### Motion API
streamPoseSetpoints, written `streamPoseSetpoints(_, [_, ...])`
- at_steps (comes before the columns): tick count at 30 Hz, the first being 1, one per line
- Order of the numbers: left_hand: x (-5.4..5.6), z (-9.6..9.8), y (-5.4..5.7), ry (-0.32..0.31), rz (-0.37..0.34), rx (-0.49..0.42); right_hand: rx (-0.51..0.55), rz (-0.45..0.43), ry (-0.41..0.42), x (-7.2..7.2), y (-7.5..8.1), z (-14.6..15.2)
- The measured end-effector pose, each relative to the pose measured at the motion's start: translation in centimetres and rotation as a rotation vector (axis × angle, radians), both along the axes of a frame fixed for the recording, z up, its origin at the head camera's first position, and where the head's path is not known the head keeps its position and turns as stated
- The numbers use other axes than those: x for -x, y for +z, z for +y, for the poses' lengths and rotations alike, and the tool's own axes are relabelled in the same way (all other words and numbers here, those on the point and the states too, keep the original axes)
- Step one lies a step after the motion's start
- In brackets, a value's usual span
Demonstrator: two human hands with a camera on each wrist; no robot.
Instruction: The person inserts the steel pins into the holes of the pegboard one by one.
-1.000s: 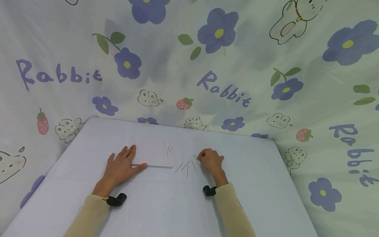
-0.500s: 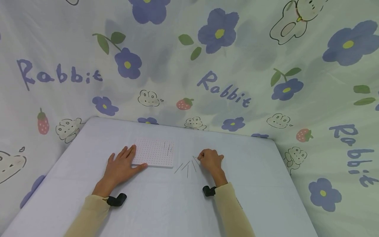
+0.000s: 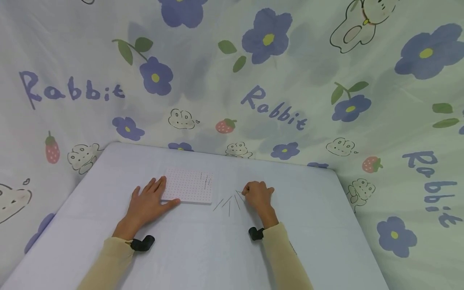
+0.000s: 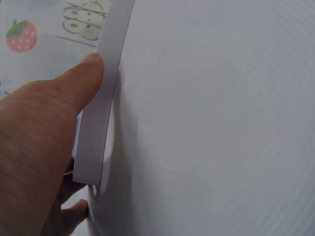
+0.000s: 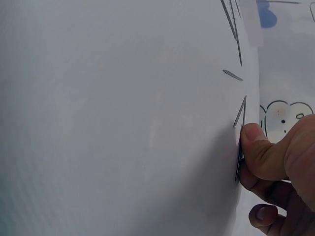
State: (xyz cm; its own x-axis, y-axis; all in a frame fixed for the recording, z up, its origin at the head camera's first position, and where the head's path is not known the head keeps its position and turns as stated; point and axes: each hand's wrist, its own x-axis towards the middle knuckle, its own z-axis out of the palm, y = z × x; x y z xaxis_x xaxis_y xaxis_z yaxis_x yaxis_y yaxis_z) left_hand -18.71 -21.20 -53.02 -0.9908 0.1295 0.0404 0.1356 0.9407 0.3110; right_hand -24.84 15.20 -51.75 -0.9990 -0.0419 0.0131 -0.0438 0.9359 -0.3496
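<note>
My left hand (image 3: 146,204) rests spread at the left side of a white dotted board (image 3: 186,191). In the left wrist view the thumb lies against the board's near side (image 4: 96,128), with other fingers by its corner. Over the table to the right, my right hand (image 3: 258,196) has its fingers curled. The right wrist view shows its thumb and forefinger pinching a thin metal needle (image 5: 244,115) close to the tabletop. Another needle (image 5: 239,113) lies with one end beside the pinched one's tip. Several more loose needles (image 3: 229,208) lie fanned between board and hand.
Several thin dark needles (image 3: 206,182) stand out at the board's right part; whether they are stuck in it I cannot tell. White cloth covers the table (image 3: 203,249). A curtain (image 3: 203,72) printed with flowers and rabbits hangs behind the table.
The far end of the needle at my right fingertips has shifted slightly left. Both hands, the board and the loose needles stay in place.
</note>
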Motion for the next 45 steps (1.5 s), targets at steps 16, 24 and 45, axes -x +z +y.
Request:
streamPoseSetpoints(16, [0.1, -0.1, 0.1, 0.005, 0.007, 0.013, -0.055, 0.030, 0.033, 0.1, -0.2, 0.2])
streamPoseSetpoints(24, [0.1, -0.2, -0.1, 0.006, 0.001, 0.014, -0.192, 0.065, 0.084, 0.2, -0.9, -0.1])
streamPoseSetpoints(45, [-0.2, 0.0, -0.1, 0.005, 0.020, 0.011, 0.005, 0.107, 0.094, 0.9, 2.7, -0.6])
